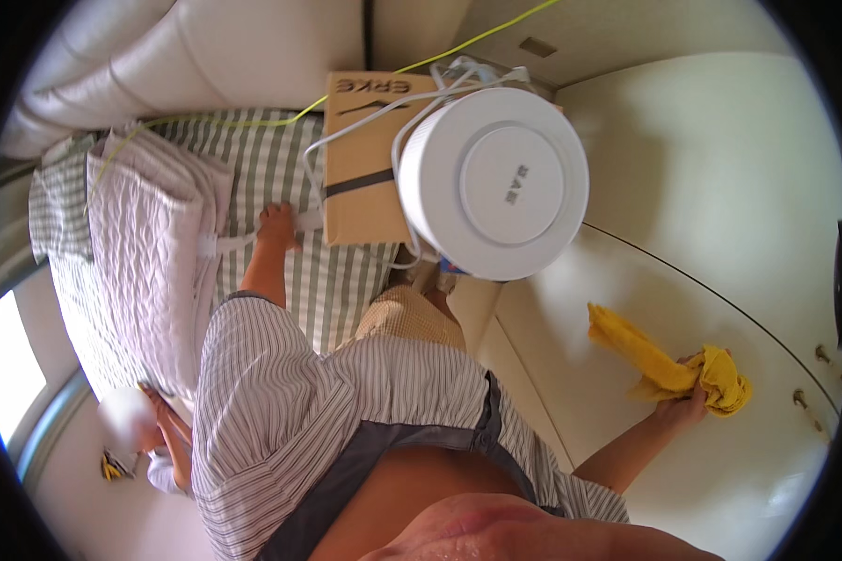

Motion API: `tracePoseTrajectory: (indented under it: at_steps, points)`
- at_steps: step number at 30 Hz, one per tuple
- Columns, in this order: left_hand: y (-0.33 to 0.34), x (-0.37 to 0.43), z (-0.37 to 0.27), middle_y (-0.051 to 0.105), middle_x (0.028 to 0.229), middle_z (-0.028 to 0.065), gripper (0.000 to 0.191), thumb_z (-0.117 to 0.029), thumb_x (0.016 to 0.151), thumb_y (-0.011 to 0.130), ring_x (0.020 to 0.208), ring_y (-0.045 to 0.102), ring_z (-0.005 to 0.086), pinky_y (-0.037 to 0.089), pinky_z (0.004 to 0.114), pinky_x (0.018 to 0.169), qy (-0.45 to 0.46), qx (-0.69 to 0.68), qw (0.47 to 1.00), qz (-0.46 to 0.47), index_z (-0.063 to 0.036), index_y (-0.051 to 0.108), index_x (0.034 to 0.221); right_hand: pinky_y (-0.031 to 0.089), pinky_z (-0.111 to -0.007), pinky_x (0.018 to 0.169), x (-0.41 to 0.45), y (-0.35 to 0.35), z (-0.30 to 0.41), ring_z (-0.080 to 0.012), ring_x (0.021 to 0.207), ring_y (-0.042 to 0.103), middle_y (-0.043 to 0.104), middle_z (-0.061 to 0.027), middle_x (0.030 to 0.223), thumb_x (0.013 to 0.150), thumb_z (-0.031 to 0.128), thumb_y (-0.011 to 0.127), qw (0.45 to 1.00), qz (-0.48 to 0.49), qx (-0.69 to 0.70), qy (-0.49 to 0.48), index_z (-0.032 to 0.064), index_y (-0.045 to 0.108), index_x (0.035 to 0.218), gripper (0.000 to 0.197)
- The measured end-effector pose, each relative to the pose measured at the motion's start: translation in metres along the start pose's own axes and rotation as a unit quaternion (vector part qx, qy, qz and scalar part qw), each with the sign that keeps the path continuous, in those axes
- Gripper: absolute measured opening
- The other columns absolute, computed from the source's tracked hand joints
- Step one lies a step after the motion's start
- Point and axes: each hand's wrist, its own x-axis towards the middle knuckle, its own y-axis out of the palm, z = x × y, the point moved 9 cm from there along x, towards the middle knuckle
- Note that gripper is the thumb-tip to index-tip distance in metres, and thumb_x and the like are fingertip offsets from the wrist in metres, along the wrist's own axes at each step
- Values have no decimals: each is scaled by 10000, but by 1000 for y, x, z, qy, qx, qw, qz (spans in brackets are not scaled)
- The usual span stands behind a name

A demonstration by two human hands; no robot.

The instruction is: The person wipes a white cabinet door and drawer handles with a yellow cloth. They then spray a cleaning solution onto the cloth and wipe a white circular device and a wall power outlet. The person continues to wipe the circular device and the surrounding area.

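My right hand (687, 393) grips a bunched yellow cloth (726, 379) against the glossy cream cabinet door (645, 280) on the right; part of the cloth trails to the upper left. On the green-and-white checked bed cover (274, 161), my left hand (277, 226) rests over a pale strap (235, 243). Whether its fingers hold the strap, I cannot tell. Left of it lies a folded pale quilt (147, 252). To its right stands a brown cardboard box (365, 154), beside and partly behind a round white appliance (512, 186) with a pale cord.
A yellow-green cable (309, 109) runs over the bed and box towards the top. The padded headboard (252, 56) edges the bed. Another person (165, 449) is at the bed's far lower left, near a window (14, 365). Door handles (807, 410) sit at the right.
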Motion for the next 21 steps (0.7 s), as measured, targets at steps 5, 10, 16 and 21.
tracePoseTrajectory:
  at_steps: [5, 10, 16, 21]
  points:
    - [41, 36, 5, 341, 1340, 236, 1185, -311, 428, 923, 1238, 369, 415, 413, 474, 992, 56, 148, 987, 11, -36, 244, 1359, 458, -334, 729, -18, -1, 16, -229, 829, 548, 573, -153, 1034, 845, 170, 549, 1000, 12, 15, -20, -12, 383, 1354, 566]
    - [34, 22, -13, 386, 1318, 223, 1082, -435, 459, 896, 1225, 372, 419, 408, 473, 970, 193, 193, 960, 54, -24, 365, 1307, 461, -343, 751, -43, -11, 19, -245, 864, 555, 566, -161, 1060, 877, 192, 542, 995, -66, -47, -62, -46, 350, 1356, 569]
    - [-8, -21, -53, 431, 1283, 200, 979, -477, 533, 855, 1196, 419, 397, 392, 459, 984, 115, 175, 977, 49, -49, 407, 1291, 492, -371, 822, -216, -97, 28, -248, 984, 565, 534, -174, 1198, 893, 91, 518, 956, -276, -2, -104, -45, 389, 1313, 459]
    - [19, 18, -4, 424, 1280, 231, 977, -438, 552, 857, 1180, 454, 400, 431, 471, 938, 43, 38, 998, 6, -25, 382, 1300, 512, -350, 803, -391, -97, 3, -224, 954, 582, 563, -164, 1164, 892, 108, 534, 918, -389, 2, -77, -40, 433, 1259, 408]
